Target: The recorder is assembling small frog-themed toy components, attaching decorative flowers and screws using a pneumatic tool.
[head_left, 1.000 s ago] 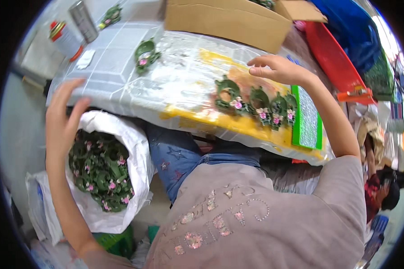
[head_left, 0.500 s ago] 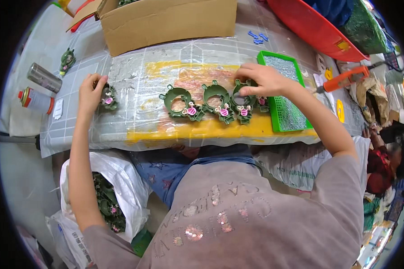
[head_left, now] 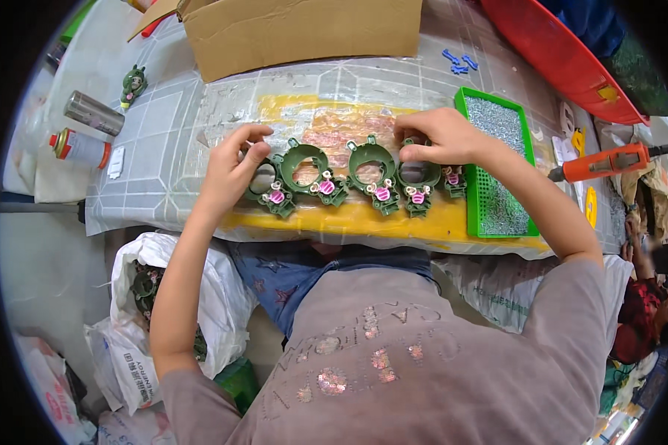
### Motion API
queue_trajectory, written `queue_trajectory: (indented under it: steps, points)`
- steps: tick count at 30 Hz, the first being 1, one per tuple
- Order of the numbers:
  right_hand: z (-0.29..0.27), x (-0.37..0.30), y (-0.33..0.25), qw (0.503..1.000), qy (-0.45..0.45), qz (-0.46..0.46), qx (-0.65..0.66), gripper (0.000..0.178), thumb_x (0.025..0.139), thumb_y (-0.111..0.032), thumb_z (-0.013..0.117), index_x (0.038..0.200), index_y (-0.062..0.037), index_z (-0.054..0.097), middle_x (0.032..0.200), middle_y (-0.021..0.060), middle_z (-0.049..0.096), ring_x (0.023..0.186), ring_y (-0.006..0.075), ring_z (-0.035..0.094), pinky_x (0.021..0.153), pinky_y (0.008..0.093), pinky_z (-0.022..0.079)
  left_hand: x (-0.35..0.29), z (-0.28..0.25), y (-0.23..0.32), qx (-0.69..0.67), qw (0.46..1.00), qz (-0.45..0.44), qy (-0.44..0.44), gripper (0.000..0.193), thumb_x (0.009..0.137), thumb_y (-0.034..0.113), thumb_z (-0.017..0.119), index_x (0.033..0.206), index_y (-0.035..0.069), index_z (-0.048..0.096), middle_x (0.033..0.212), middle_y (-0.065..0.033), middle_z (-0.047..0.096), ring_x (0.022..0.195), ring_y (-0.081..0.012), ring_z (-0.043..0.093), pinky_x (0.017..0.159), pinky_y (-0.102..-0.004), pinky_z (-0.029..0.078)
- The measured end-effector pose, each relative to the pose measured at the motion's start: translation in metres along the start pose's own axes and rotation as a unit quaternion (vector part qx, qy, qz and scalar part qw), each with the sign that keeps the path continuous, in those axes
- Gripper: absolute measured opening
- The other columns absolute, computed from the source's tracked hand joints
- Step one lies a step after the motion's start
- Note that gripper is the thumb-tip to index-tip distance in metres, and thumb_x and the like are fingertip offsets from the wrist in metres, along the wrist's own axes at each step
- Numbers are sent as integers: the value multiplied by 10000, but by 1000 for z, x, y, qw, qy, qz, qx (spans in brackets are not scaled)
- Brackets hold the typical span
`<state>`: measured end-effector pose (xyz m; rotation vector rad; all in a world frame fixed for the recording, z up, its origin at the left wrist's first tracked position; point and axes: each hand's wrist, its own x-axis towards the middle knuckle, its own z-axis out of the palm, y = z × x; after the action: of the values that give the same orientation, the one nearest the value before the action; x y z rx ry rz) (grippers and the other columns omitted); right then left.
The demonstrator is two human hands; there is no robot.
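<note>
Curling inward, both hands [head_left: 232, 165] [head_left: 443, 136]

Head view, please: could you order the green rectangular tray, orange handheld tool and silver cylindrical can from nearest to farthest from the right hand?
1. Green rectangular tray, immediately right.
2. Orange handheld tool, farther right.
3. Silver cylindrical can, far left.

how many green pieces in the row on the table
5, left to right: a first piece at the left hand, a second beside it, a third mid-row, a fourth at the right hand, and a fifth, partly covered by that hand, near the green tray.
</note>
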<state>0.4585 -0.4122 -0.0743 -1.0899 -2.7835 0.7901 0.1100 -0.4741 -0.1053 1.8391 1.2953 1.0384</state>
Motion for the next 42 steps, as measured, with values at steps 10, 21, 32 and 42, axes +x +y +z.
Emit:
queue_trajectory:
  steps: [10,21,32,42]
  points:
    - [6,3,-6,999,0,-38,10,467,784,-539,649,856,-79,613,713,76,603,634,232,594,560,350,438,18,24,26,165,984,-18,-72,386,832,349,674,713,-9,596,594,-125,562,521,-196,515,523,-329,421]
    - [11,-2,4,994,26,-109,8,530,743,-567,682,689,-49,581,625,120,542,602,311,554,536,390,405,15,0,6,102,992,-39,-56,392,868,310,641,688,-26,548,526,-72,427,506,-121,359,482,-306,328]
    - [-18,-10,17,999,15,-33,25,402,651,-325,783,714,-5,548,640,80,515,588,203,508,561,311,394,-104,-122,60,222,963,-115,98,331,858,277,669,737,-14,569,557,-50,439,529,-98,383,492,-284,345]
    - [-69,22,-5,972,108,-136,161,594,845,-554,596,685,5,477,662,30,425,618,133,404,568,267,283,-333,-204,22,463,813,-342,92,363,848,385,603,753,35,579,667,-142,593,620,-313,572,561,-419,431]
